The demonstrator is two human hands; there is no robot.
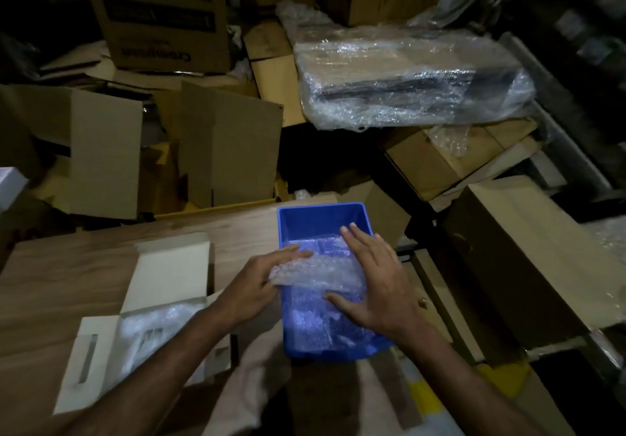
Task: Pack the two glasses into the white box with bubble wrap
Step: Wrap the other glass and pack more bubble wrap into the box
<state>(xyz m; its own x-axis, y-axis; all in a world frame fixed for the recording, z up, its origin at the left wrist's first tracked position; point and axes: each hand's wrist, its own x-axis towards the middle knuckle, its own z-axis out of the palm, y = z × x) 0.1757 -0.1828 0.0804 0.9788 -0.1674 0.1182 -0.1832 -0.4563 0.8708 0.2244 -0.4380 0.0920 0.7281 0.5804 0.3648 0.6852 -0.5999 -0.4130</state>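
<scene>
Both hands work over the blue bin [321, 219]. The left hand [257, 286] pinches the bubble wrap [315, 276]; the right hand [376, 283] lies flat on it. The white box [169, 269] sits left of the bin. No glasses are discernible. Best lift the wrap slowly, supporting underneath.

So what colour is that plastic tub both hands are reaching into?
Bright blue. The tub shows best in the head view, with clear bubble wrap lying inside.
</scene>
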